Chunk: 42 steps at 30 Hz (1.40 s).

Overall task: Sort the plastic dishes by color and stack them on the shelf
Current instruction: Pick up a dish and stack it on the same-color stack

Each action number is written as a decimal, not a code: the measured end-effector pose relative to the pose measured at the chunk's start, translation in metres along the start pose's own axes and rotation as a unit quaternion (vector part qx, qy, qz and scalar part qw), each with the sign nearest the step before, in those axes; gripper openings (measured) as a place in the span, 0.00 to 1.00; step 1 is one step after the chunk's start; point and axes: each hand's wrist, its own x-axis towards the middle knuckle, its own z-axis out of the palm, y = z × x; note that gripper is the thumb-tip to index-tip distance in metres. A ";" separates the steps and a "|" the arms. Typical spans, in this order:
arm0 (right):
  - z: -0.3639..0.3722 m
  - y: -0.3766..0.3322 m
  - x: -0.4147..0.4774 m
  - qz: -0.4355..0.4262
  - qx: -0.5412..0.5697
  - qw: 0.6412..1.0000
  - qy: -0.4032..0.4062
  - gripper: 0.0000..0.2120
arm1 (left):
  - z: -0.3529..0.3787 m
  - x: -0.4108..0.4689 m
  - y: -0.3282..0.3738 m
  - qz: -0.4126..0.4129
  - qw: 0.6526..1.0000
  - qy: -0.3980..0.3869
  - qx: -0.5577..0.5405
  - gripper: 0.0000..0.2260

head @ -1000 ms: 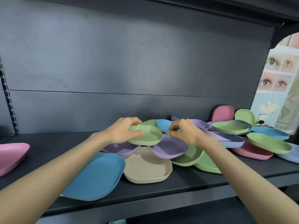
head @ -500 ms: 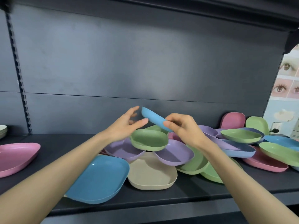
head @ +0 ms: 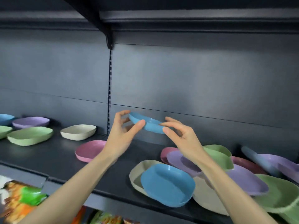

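Head view: both hands hold a blue dish (head: 149,125) in the air above the shelf (head: 61,159), close to the back panel. The left hand (head: 120,139) has its grip clamped on the dish's left end, with the thumb on the near side. The right hand (head: 182,138) pinches the right end. On the shelf to the left, apart from one another, sit a pink dish (head: 89,150), a beige dish (head: 78,131), a green dish (head: 30,135) and a purple dish (head: 30,122). At right lies a mixed heap (head: 242,178), where a big blue dish (head: 168,185) overlaps a beige one at the front edge.
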 end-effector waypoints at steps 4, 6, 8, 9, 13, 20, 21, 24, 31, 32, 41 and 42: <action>0.058 -0.025 0.010 -0.001 0.035 0.999 -0.001 0.08 | -0.055 -0.015 0.015 0.008 0.998 0.058 0.008 0.22; 0.088 -0.040 0.014 -0.007 0.042 0.999 0.006 0.08 | -0.085 -0.020 0.023 0.011 0.998 0.065 0.014 0.23; 0.122 -0.052 0.016 -0.009 0.047 0.999 0.007 0.10 | -0.120 -0.026 0.030 0.017 0.997 0.068 0.016 0.23; 0.140 -0.057 0.017 -0.007 0.055 0.998 0.005 0.11 | -0.138 -0.028 0.032 0.019 0.997 0.073 0.017 0.21; 0.216 -0.076 0.020 0.023 0.107 0.994 -0.014 0.15 | -0.218 -0.041 0.038 0.014 0.995 0.095 0.036 0.18; 0.331 -0.096 0.038 0.051 0.126 0.990 -0.047 0.14 | -0.340 -0.051 0.038 -0.013 0.992 0.102 0.069 0.18; 0.344 -0.097 0.044 0.055 0.123 0.990 -0.052 0.15 | -0.354 -0.048 0.039 -0.015 0.992 0.103 0.075 0.16; 0.376 -0.101 0.065 0.055 0.123 0.989 -0.065 0.14 | -0.391 -0.034 0.039 -0.016 0.990 0.109 0.094 0.18; 0.468 -0.088 0.137 0.023 0.121 0.987 -0.103 0.08 | -0.487 0.010 0.020 -0.030 0.981 0.143 0.131 0.23; 0.482 -0.085 0.148 0.021 0.122 0.986 -0.109 0.08 | -0.501 0.016 0.015 -0.031 0.979 0.149 0.137 0.22; 0.582 -0.061 0.260 0.006 0.079 0.987 -0.143 0.07 | -0.613 0.111 -0.015 -0.062 0.964 0.166 0.196 0.30; 0.593 -0.059 0.272 0.003 0.075 0.987 -0.142 0.08 | -0.626 0.122 -0.020 -0.062 0.964 0.162 0.203 0.32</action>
